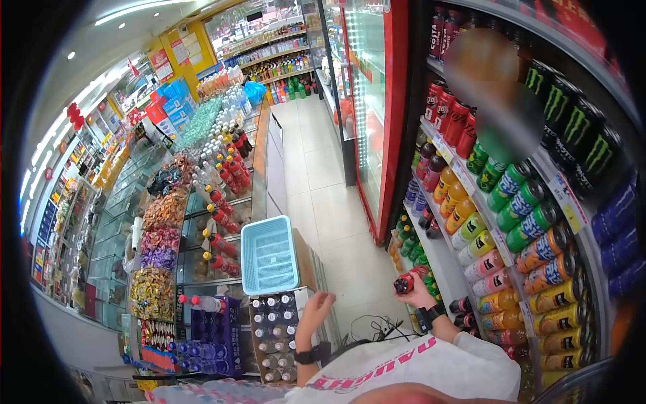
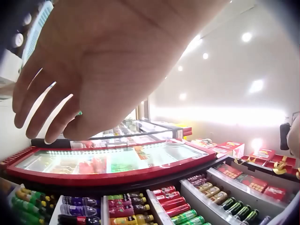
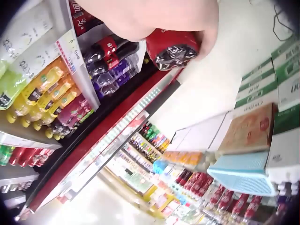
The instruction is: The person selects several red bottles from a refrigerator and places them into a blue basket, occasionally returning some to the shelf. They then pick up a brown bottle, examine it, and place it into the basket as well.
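Observation:
In the head view my right hand (image 1: 422,295) grips a cola bottle (image 1: 404,283) with a red label and dark contents, in front of the drinks shelves. The right wrist view shows the fingers wrapped about the red label, and the ridged dark base of the bottle (image 3: 176,57) faces that camera. My left hand (image 1: 316,314) hangs in the air with nothing in it, right of the bottled-drink case and below the light blue basket (image 1: 293,256). Its fingers (image 2: 49,110) are spread and loosely bent in the left wrist view.
Shelves of bottles and cans (image 1: 511,202) line the right side, beside a red-framed cooler door (image 1: 387,135). Cola bottles (image 1: 219,242) and candy (image 1: 158,242) stand on the glass counter at left. Black cables (image 1: 377,328) lie low between the hands. A tiled aisle (image 1: 323,175) runs ahead.

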Demonstrator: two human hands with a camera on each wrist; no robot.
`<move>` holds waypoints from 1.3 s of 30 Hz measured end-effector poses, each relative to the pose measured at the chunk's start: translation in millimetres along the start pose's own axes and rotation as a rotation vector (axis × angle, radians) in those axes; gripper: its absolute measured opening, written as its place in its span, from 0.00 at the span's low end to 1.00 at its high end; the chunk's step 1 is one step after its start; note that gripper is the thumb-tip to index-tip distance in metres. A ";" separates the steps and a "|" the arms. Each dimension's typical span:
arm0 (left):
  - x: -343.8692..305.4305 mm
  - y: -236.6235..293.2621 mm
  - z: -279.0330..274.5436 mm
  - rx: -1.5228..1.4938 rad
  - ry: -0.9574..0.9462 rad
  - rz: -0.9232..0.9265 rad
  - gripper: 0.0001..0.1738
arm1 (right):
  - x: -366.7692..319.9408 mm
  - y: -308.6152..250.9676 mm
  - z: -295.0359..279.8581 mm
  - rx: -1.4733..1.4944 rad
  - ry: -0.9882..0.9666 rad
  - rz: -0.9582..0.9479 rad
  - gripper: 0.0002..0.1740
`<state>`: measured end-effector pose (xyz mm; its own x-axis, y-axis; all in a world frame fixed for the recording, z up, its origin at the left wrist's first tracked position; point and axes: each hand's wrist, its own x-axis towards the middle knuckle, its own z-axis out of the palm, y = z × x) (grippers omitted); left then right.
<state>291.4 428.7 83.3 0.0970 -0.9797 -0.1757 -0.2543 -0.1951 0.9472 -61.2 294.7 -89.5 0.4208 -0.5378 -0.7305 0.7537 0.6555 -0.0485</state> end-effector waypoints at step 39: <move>25.3 177.8 -12.7 -0.776 0.031 0.571 0.24 | -156.5 105.4 232.8 -1.118 -0.772 -0.048 0.30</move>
<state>260.9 369.9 250.7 0.1839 -0.9132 0.3637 0.4350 0.4074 0.8030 69.9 324.5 178.2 0.8572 -0.4874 -0.1663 0.1217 0.5054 -0.8543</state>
